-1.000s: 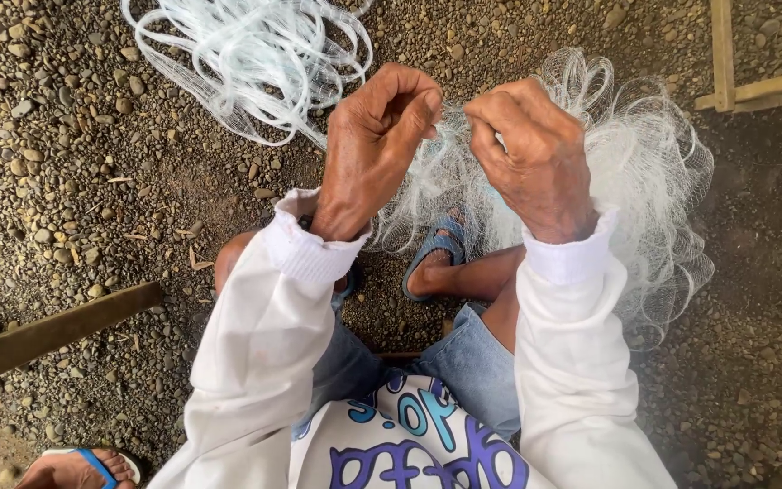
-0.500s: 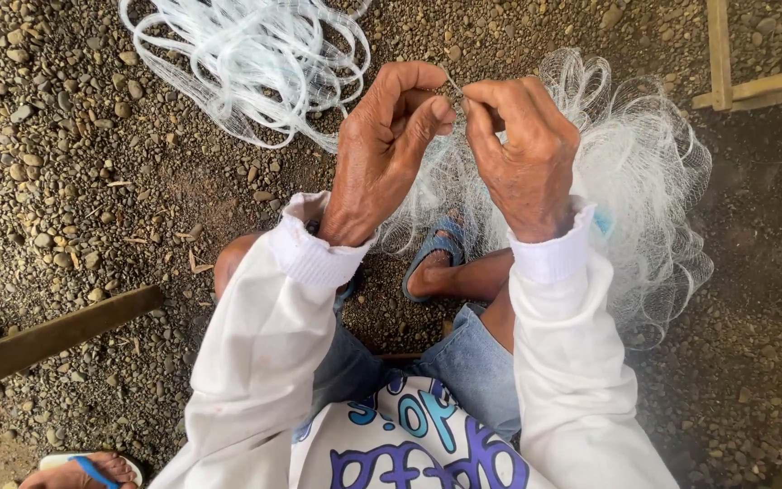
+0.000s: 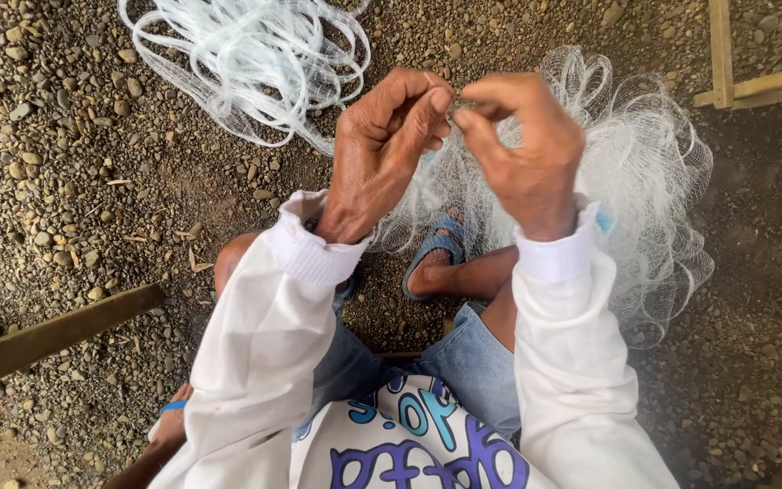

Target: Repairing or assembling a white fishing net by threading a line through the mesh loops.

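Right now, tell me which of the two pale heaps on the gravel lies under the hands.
The fine bunched net at right, beneath both hands; the heap of thicker looped cord lies apart, upper left.

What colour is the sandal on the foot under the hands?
Blue: the sandal shows a blue strap across the foot, seen in the head view, partly veiled by the pale net.

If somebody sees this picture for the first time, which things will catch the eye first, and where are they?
In the centre, the left hand and the right hand meet fingertip to fingertip, pinching something too fine to make out. Behind the right hand, a fluffy white fishing net is heaped on the gravel ground. At the top left lies a loose bundle of translucent white line.
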